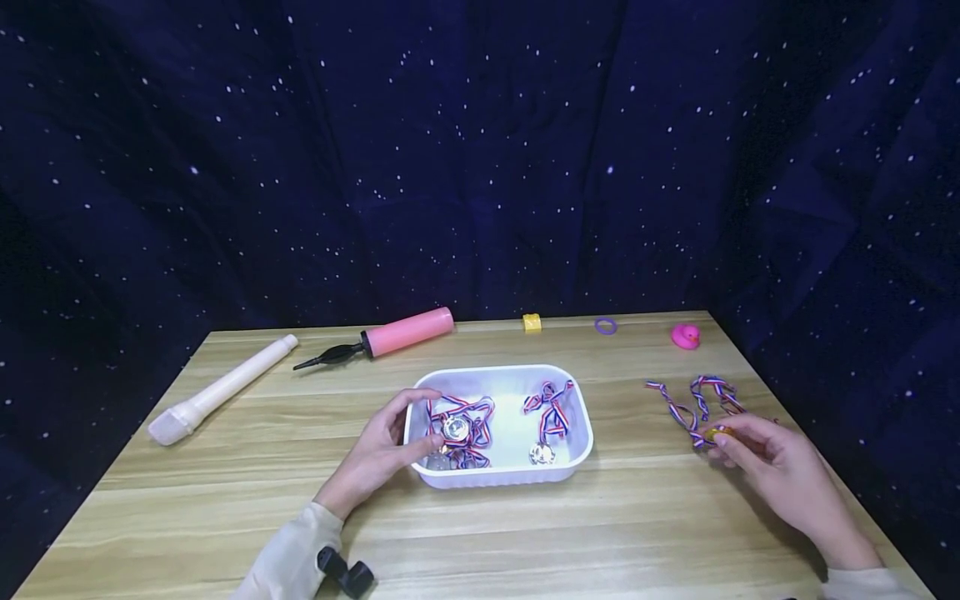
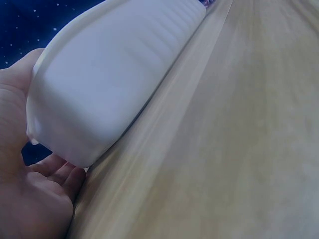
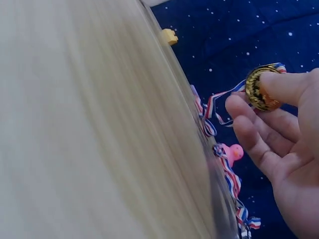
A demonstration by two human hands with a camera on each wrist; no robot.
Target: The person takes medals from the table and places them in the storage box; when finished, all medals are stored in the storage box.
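A white plastic basin (image 1: 498, 477) stands mid-table. My left hand (image 1: 378, 454) holds its left end, with the thumb over the rim and fingers along the outer wall; the left wrist view shows the basin's side (image 2: 109, 74) close up. Inside lie silver-coloured medals (image 1: 456, 428) on striped ribbons at the left, and another silver medal (image 1: 542, 453) at the right. Over at the table's right, my right hand (image 1: 780, 467) pinches a gold medal (image 3: 261, 88) between thumb and fingers. Its red, white and blue ribbon (image 1: 678, 410) trails loosely on the table.
Along the back are a pink balloon pump (image 1: 411, 332) with a black nozzle, a small yellow block (image 1: 532, 322), a purple ring (image 1: 605, 326) and a pink rubber duck (image 1: 686, 336). A pale microphone-shaped stick (image 1: 225, 387) lies at the left. A dark starry curtain (image 1: 480, 167) hangs behind.
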